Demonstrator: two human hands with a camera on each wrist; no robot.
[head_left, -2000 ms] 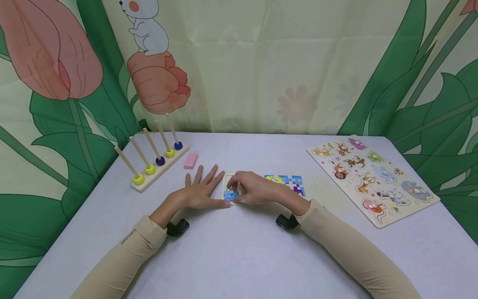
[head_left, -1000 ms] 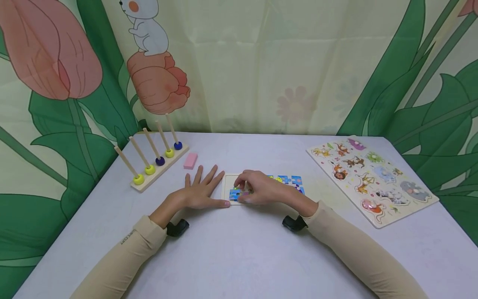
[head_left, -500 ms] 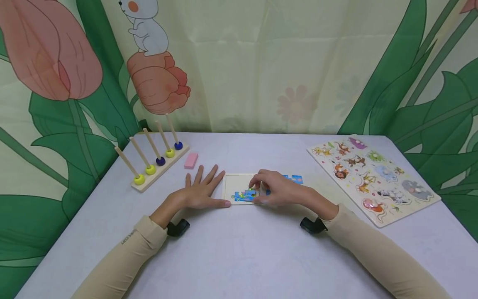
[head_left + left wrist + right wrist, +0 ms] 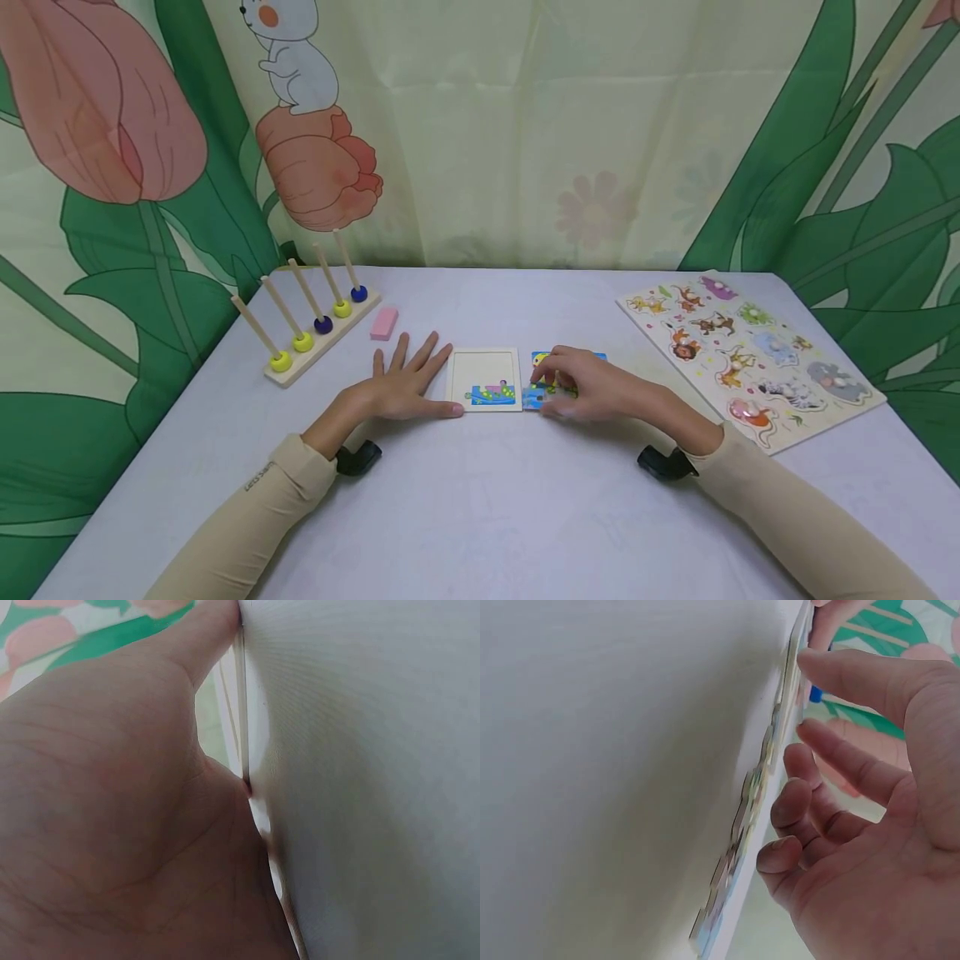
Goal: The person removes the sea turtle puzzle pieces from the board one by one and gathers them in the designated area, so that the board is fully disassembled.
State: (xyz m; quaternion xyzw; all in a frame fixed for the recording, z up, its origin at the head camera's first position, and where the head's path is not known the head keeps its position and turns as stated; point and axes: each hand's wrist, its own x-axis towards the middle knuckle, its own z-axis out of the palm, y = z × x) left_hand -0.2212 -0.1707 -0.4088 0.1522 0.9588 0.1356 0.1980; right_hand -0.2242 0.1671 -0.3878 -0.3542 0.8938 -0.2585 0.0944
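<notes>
My left hand (image 4: 408, 387) lies flat with fingers spread; its thumb rests at the near left corner of a small wooden puzzle frame (image 4: 452, 379). A joined strip of puzzle pieces (image 4: 492, 394) lies in the frame's near part. To the right of the frame, my right hand (image 4: 588, 385) is over loose puzzle pieces (image 4: 538, 358), covering most of them. Beneath its fingertips is a blue puzzle piece (image 4: 533, 398) close to the frame's right edge. In the right wrist view, the thumb (image 4: 847, 675) and forefinger stand apart, with no piece visibly pinched.
A pegged bead stand (image 4: 322, 333) with yellow and blue beads is at the back left. Beside it lies a pink block (image 4: 384, 323). At the right is a large animal peg puzzle board (image 4: 750, 358). A printed curtain (image 4: 487, 133) hangs behind the white table (image 4: 465, 517).
The joined pieces have shifted right within the frame. My right hand has let go of them and moved right over the loose pieces. My left hand has stayed in place.
</notes>
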